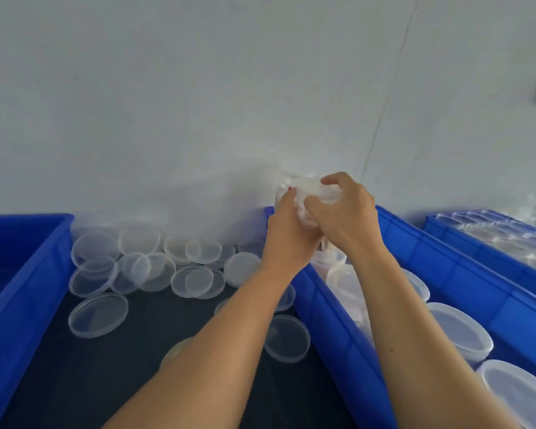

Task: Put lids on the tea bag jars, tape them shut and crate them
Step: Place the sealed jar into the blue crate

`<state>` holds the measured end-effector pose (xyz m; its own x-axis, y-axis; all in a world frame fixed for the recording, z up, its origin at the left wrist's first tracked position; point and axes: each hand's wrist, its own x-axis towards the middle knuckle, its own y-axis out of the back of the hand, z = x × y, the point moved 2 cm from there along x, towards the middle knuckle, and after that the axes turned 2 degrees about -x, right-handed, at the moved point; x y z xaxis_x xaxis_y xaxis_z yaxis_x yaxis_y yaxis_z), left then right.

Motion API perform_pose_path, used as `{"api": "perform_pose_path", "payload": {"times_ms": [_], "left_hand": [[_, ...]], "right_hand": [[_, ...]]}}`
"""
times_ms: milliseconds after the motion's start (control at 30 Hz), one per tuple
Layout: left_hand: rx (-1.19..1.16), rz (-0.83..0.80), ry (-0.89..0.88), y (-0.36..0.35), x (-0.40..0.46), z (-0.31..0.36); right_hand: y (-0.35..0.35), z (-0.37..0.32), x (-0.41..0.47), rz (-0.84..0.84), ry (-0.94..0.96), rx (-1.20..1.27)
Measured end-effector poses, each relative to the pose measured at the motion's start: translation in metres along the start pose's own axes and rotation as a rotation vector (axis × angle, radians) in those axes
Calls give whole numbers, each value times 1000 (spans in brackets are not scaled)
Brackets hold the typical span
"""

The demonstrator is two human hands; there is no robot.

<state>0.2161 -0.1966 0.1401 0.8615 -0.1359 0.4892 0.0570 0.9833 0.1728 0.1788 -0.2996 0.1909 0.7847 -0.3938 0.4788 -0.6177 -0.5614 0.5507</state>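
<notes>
Loose lids (98, 315): clear discs scattered on the dark table (112, 376), from 7 o'clock out to 10 o'clock of the hands; the nearest lie beside the left forearm.
Middle crate (331, 320): blue, at 5 o'clock of the hands, holding lidded jars (458, 328).
Left hand (287, 233): fingers curled round the jar's side from below, gripping it.
Right hand (344, 212): fingers curled over the jar's top, apparently pressing or turning a lid; blur hides the contact.
Held jar (297, 187): raised above the crate's far end, between both hands, long axis tilted away toward 11 o'clock.
Next move, judged: the crate lies straight below, nearer the right hand.
Far crate (477, 239): at 3 o'clock, more jars.
</notes>
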Motion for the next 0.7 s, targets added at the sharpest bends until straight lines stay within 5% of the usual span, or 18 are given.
{"api": "perform_pose_path", "payload": {"times_ms": [100,333,700], "left_hand": [[-126,-53,40,-11,-2,-14],[-22,-217,36,-9,1,-20],[40,-255,42,0,-10,-24]], "right_hand": [[-4,18,-1,23,-31,-4],[-10,24,1,110,-89,-27],[-20,14,-11,153,-104,-146]]}}
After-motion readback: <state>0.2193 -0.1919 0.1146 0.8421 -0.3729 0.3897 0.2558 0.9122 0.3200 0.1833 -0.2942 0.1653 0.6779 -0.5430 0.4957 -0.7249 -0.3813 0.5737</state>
